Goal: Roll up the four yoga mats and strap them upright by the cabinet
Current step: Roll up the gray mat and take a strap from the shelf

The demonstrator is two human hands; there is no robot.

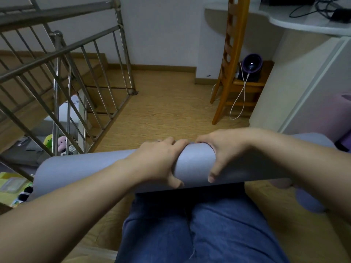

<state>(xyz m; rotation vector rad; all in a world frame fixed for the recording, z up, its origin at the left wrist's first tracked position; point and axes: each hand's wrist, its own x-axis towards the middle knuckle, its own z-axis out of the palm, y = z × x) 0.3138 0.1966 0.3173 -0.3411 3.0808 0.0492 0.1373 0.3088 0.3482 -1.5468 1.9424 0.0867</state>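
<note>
**Both hands clamped on one rolled mat, held crosswise**

- Rolled yoga mat (195, 162), grey-lavender, lies level and crosswise in front of the person's thighs, blue jeans (199, 228) below it. Can't tell if it rests on anything.
- Left hand (161, 160): wrapped round the middle of the roll, fingers over the top, thumb tucked on the near underside.
- Right hand (216, 150): same grip just beside it, fingers curled over the top, thumb pressed on the near face. Knuckles of the two hands almost meet on top.
- The roll's left end sticks out towards the metal stair railing (76, 76); its right end is partly hidden behind the right forearm.
- White cabinet (303, 86) stands at the right, near the roll's right end. A purple shape (340, 112) sits against it at the frame edge; too blurred to name.
- Wooden floor (161, 103) ahead. Wooden chair (234, 54) near the far wall, a small purple device (252, 64) on its seat, a white cable (239, 99) hanging from it.
- Worktop (303, 21) top right carries dark cables.
- Plush toys (57, 143) visible through the railing, lower level.
</note>
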